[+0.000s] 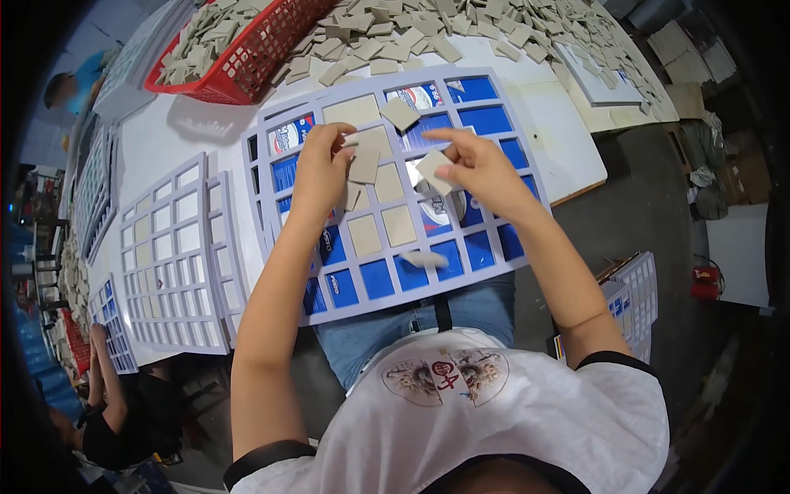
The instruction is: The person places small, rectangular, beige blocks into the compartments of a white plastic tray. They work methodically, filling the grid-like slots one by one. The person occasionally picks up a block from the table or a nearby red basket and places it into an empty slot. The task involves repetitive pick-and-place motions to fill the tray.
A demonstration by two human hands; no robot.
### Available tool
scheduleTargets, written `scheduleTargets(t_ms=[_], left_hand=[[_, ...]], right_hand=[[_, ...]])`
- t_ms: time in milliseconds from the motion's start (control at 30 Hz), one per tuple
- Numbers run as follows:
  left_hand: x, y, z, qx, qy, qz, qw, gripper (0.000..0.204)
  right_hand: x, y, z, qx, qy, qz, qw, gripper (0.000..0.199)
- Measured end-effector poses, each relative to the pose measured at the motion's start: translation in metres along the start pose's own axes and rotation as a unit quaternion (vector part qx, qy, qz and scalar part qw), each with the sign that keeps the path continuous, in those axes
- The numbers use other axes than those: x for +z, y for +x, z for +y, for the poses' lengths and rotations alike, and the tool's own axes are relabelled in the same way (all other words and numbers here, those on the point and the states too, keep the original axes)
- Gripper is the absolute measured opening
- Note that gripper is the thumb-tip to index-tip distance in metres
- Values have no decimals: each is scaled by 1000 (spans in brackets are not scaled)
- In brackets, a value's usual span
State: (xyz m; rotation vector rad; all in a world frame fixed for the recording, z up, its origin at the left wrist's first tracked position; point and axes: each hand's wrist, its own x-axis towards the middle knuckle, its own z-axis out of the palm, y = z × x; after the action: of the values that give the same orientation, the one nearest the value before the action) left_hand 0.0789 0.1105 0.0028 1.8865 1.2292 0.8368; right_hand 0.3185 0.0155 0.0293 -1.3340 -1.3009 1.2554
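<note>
A lavender plastic grid frame [411, 294] lies before me with printed blue sheeting showing through its openings. Several openings near the middle hold square beige tiles. My right hand [477, 169] pinches a beige tile [434, 171] between thumb and fingers, tilted above the grid. Over the left-middle openings, my left hand [325, 165] is closed at the edge of another beige tile [364, 166], its fingertips partly hidden. A loose tile [401, 114] rests askew across the bars beyond my hands. Near the front row, one tile [424, 259] looks tilted and blurred.
Beyond the frame, loose beige tiles [387, 45] are heaped beside a red basket [226, 70] full of tiles. More grid frames [169, 255] lie on the left of the white table [564, 148]. Another person's arms [105, 370] show at the lower left.
</note>
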Motion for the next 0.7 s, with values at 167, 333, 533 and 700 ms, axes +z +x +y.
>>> scheduleTargets(t_ms=[167, 333, 533, 700], left_hand=[[17, -14, 0, 126, 95, 137, 978, 24], [12, -50, 28, 119, 130, 151, 973, 25], [7, -75, 1, 47, 231, 63, 970, 43], [9, -72, 24, -6, 147, 104, 984, 45]], right_hand=[[34, -53, 22, 42, 35, -23, 998, 25], [68, -75, 25, -41, -100, 4, 994, 21], [75, -78, 23, -89, -163, 6, 983, 16], [69, -80, 42, -216, -302, -67, 926, 15]])
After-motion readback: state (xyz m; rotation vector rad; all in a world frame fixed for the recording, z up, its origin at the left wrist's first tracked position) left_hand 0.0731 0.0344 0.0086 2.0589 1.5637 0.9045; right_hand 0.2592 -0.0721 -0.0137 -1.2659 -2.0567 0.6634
